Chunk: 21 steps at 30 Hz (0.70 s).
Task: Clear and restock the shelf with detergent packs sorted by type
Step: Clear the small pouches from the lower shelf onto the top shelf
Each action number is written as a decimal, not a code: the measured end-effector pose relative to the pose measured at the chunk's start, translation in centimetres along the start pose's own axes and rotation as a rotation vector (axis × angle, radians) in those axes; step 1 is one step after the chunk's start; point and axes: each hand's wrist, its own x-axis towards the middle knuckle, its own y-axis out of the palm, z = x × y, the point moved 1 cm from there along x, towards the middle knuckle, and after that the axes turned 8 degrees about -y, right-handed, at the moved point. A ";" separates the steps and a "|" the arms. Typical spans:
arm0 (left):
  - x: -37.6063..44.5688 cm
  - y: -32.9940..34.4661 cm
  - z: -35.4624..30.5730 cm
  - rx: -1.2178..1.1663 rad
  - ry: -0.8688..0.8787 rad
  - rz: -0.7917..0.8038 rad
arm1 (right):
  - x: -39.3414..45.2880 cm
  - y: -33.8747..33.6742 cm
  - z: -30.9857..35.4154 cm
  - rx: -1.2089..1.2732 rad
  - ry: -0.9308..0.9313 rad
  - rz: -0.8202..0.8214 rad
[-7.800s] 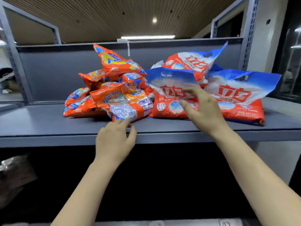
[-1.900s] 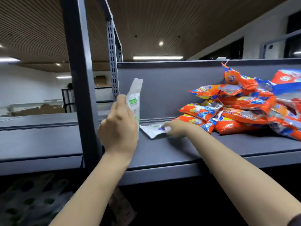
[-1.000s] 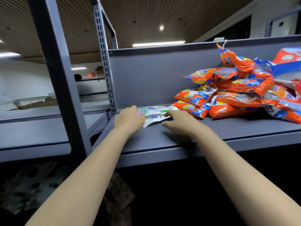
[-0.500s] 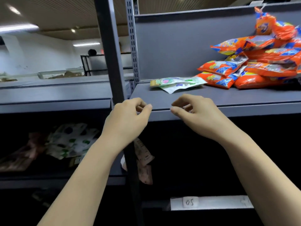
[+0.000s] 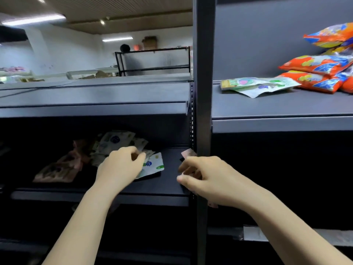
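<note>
A dark upright post (image 5: 203, 92) splits the view from top to bottom. To its right, the upper shelf (image 5: 277, 109) carries white-and-green packs (image 5: 256, 86) lying flat near the post, with the orange packs (image 5: 321, 73) piled just beside them toward the right; the front strip of that shelf, between the packs and its front lip, is bare. To the left of the post another upper shelf (image 5: 95, 96) shows a flat grey top. Below it sits the lower shelf (image 5: 156, 185), dark and shadowed, with a low gap between its deck and the underside of the shelf above. On that deck a loose heap of white pouches (image 5: 114, 140) lies toward the back and pinkish pouches (image 5: 61, 165) lie to the left; the deck between the heap and the post is open.

The left hand (image 5: 122, 167) reaches into this gap, back of the hand up, wrist about over the front lip, fingers curled down onto a white-and-green pouch (image 5: 154, 165) that lies flat at the near right edge of the heap; the hand covers the pouch's left part, and whether the grip is clamped on it or only resting on it I cannot tell. The right hand (image 5: 206, 178) hangs just before the post at the lower shelf's right end, fingers loosely curled with thumb and forefinger tips close; blur hides whether it holds anything. A small pinkish tag (image 5: 188, 153) shows just above it against the post.
</note>
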 end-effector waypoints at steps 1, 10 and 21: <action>0.8 0.2 1.1 0.027 -0.007 0.019 | 0.8 1.0 0.3 -0.006 0.025 0.025; 9.8 4.4 10.9 0.279 -0.002 0.215 | 11.2 11.4 -2.7 -0.028 0.351 0.136; 22.1 9.8 19.6 0.323 0.233 0.030 | 18.1 20.4 -6.1 -0.038 0.587 0.002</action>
